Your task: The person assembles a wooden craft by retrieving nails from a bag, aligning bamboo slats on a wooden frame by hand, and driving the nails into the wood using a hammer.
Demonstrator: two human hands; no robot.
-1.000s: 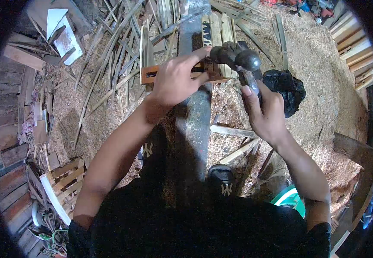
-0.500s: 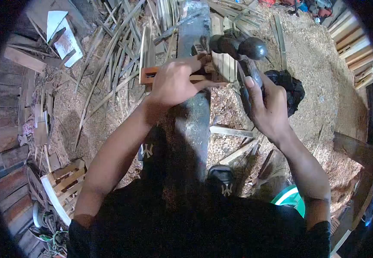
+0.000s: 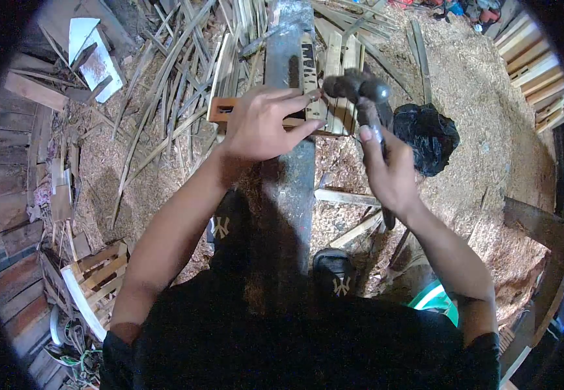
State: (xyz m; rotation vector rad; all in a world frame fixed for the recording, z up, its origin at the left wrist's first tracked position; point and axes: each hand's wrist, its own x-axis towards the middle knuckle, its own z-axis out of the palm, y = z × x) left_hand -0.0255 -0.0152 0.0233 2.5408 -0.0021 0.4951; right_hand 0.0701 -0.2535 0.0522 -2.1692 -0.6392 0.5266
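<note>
My right hand [image 3: 392, 172] is closed around the handle of a ball-peen hammer [image 3: 374, 91], whose rounded metal head is raised near a slatted wooden frame [image 3: 339, 114]. Across the frame rests my left hand [image 3: 262, 123], its thumb and fingers stretched out with a gap between them. Beside that hand, the frame's reddish-brown crosspiece [image 3: 222, 109] has a slot near its end. Beneath the frame runs a long, worn bench beam [image 3: 288, 188]. Just beyond my left fingertips lie a pale strip with dark marks [image 3: 308, 62] and a small dark brown patch [image 3: 293, 70].
Many thin wood offcuts [image 3: 165, 84] lie over sawdust to the left and ahead. A black plastic bag [image 3: 426, 140] sits right of the hammer. Pale boards [image 3: 350, 197] lie right of the beam. A green basin [image 3: 439, 302] is near my right elbow; slatted pieces [image 3: 103, 273] stand at left.
The hammer and my right hand have shifted left, with the hammer head nearer my left fingers. My left fingers have straightened, uncovering the marked strip beyond them.
</note>
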